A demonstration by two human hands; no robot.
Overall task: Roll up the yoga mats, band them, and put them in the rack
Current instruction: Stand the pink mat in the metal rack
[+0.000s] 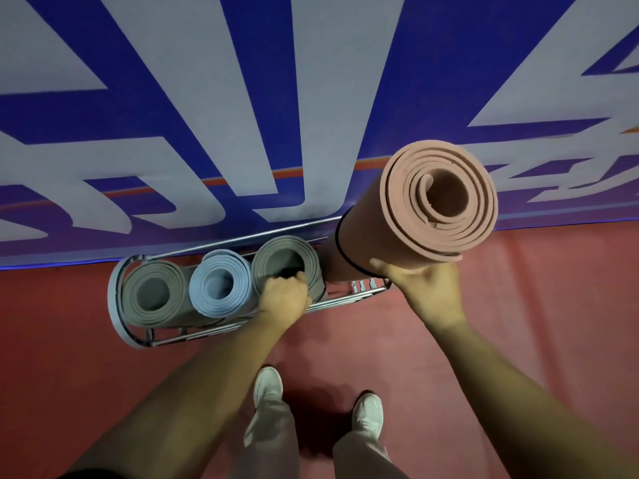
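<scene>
Head view: three mats [221, 281] are racked; the banded pink mat [363, 243], gripped by the right hand [415, 281], is held at the right end of the rack [114, 299], seemingly not yet seated; the rim of a grey mat [311, 261] is clutched by the left hand [283, 295].

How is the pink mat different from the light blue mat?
The pink mat is held tilted by the right hand; the light blue mat stands in the rack, untouched. The pink mat shows a black band; the light blue mat's side is hidden, so no band shows. The pink mat reaches higher than the light blue mat. Both are rolled up.
</scene>
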